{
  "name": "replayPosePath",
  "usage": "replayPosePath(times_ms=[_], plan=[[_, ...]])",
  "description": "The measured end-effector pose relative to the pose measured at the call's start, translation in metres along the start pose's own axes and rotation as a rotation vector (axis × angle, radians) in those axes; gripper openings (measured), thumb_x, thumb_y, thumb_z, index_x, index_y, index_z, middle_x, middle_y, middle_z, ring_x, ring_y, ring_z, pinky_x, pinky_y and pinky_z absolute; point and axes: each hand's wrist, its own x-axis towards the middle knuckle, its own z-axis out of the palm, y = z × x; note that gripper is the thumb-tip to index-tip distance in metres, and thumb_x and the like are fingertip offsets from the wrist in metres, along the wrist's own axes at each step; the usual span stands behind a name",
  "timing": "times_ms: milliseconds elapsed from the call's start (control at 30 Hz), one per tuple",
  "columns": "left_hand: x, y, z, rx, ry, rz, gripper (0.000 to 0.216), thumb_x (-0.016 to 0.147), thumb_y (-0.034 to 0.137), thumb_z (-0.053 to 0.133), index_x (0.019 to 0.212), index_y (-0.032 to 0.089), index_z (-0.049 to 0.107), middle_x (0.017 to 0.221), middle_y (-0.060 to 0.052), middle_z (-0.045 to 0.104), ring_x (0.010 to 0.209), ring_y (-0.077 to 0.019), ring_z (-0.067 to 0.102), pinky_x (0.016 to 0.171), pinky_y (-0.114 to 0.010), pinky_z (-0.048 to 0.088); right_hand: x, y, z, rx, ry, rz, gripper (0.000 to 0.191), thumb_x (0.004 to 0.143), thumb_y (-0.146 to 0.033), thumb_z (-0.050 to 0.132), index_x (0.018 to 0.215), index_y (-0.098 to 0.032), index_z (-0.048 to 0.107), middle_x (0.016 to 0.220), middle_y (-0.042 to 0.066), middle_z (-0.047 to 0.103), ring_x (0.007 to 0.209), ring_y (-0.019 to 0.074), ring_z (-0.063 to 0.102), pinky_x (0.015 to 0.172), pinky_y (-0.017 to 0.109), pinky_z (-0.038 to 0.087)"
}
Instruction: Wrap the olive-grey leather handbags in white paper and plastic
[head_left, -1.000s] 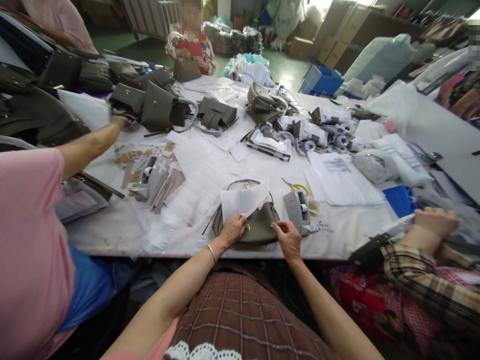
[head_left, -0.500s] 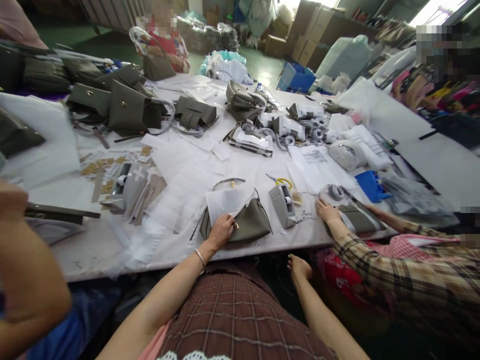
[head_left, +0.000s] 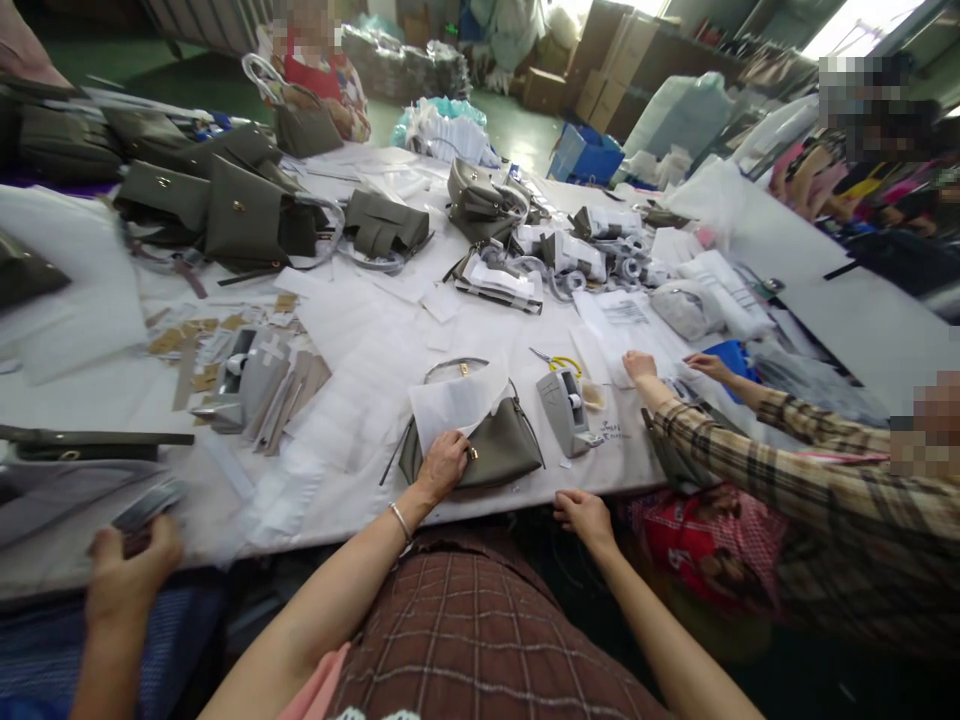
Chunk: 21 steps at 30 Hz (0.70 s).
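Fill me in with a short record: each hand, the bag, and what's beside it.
Left hand: on the front of the bag, at its clasp
Right hand: near the front edge of the table, apart from the bag; fingers curled, any contents unclear
White sheet: across the bag's upper part
Right of bag: tape dispenser; scissors with yellow handles
Co-worker, far left: hand on a dark object
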Motion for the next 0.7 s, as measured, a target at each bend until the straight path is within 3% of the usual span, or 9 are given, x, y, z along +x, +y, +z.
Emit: replayPosePath(times_ms=[67, 167, 233, 267, 333, 400, 533, 633, 700], plan=[[0.000, 0.002, -0.002, 0.029, -0.026, -0.002, 0.017, 0.089, 0.009, 0.049, 0.096, 0.017, 0.063, 0.104, -0.007, 0.061, 0.098, -0.0207, 0.055, 0.092, -0.035, 0.047, -0.013, -0.017, 0.005, -0.188, -0.018, -0.305, 0.016, 0.075, -0.036, 0.069, 0.077, -0.020, 0.070, 0.073, 0.005, 0.070, 0.072, 0.0241, 0.069, 0.077, 0.040, 0.056], [0.001, 0.005, -0.006, 0.069, -0.067, -0.005, 0.019, 0.090, 0.010, 0.048, 0.098, 0.017, 0.063, 0.105, -0.007, 0.061, 0.099, -0.0204, 0.056, 0.093, -0.034, 0.047, -0.029, -0.047, 0.030, -0.488, -0.051, -0.929, 0.019, 0.086, -0.038, 0.061, 0.084, -0.022, 0.070, 0.091, 0.007, 0.073, 0.092, 0.0244, 0.066, 0.094, 0.042, 0.050], [0.004, 0.007, -0.010, 0.097, -0.086, 0.003, 0.019, 0.091, 0.009, 0.047, 0.099, 0.016, 0.063, 0.104, -0.008, 0.061, 0.100, -0.0206, 0.056, 0.093, -0.035, 0.047, -0.034, -0.064, 0.051, -0.649, -0.123, -1.226, 0.021, 0.086, -0.031, 0.064, 0.104, -0.022, 0.069, 0.115, 0.009, 0.070, 0.116, 0.0272, 0.059, 0.108, 0.048, 0.039], [0.005, 0.009, -0.013, 0.109, -0.091, 0.013, 0.020, 0.091, 0.009, 0.046, 0.099, 0.016, 0.062, 0.104, -0.008, 0.062, 0.100, -0.0209, 0.057, 0.093, -0.035, 0.047, -0.033, -0.071, 0.062, -0.734, -0.168, -1.326, 0.035, 0.083, -0.027, 0.067, 0.117, -0.022, 0.065, 0.128, 0.010, 0.064, 0.127, 0.0290, 0.052, 0.114, 0.052, 0.031], [0.007, 0.011, -0.019, 0.119, -0.088, 0.043, 0.020, 0.092, 0.009, 0.044, 0.098, 0.016, 0.062, 0.103, -0.009, 0.062, 0.100, -0.0218, 0.057, 0.093, -0.036, 0.048, -0.026, -0.081, 0.079, -0.902, -0.250, -1.424, 0.068, 0.075, -0.021, 0.073, 0.139, -0.023, 0.050, 0.145, 0.011, 0.051, 0.140, 0.0322, 0.039, 0.118, 0.058, 0.020], [0.008, 0.013, -0.026, 0.117, -0.071, 0.060, 0.019, 0.094, 0.011, 0.043, 0.097, 0.016, 0.061, 0.103, -0.010, 0.062, 0.100, -0.0226, 0.058, 0.092, -0.038, 0.048, -0.015, -0.083, 0.091, -1.029, -0.312, -1.435, 0.084, 0.071, -0.016, 0.074, 0.148, -0.022, 0.039, 0.150, 0.012, 0.046, 0.141, 0.0331, 0.036, 0.119, 0.059, 0.019], [0.003, 0.015, -0.035, 0.102, -0.032, 0.082, 0.014, 0.094, 0.022, 0.052, 0.105, 0.016, 0.059, 0.109, -0.012, 0.063, 0.104, -0.0244, 0.060, 0.094, -0.039, 0.049, 0.005, -0.076, 0.104, -1.121, -0.321, -1.433, 0.072, 0.081, -0.010, 0.060, 0.149, -0.021, 0.038, 0.149, 0.012, 0.047, 0.138, 0.0305, 0.042, 0.116, 0.057, 0.027], [-0.003, 0.014, -0.030, 0.090, -0.028, 0.156, 0.039, 0.088, 0.026, 0.063, 0.125, 0.018, 0.052, 0.127, -0.013, 0.060, 0.119, -0.0268, 0.056, 0.103, -0.042, 0.045, 0.013, -0.068, 0.120, -1.091, -0.234, -1.417, 0.056, 0.089, -0.011, 0.050, 0.144, -0.021, 0.046, 0.143, 0.013, 0.054, 0.134, 0.0284, 0.048, 0.113, 0.054, 0.034], [-0.005, 0.010, -0.023, 0.125, -0.035, 0.200, 0.051, 0.088, 0.021, 0.061, 0.136, 0.018, 0.045, 0.139, -0.015, 0.054, 0.129, -0.0274, 0.051, 0.109, -0.044, 0.041, 0.015, -0.064, 0.134, -1.052, -0.171, -1.370, 0.049, 0.090, -0.010, 0.048, 0.138, -0.018, 0.052, 0.137, 0.014, 0.059, 0.131, 0.0274, 0.052, 0.112, 0.051, 0.038]])
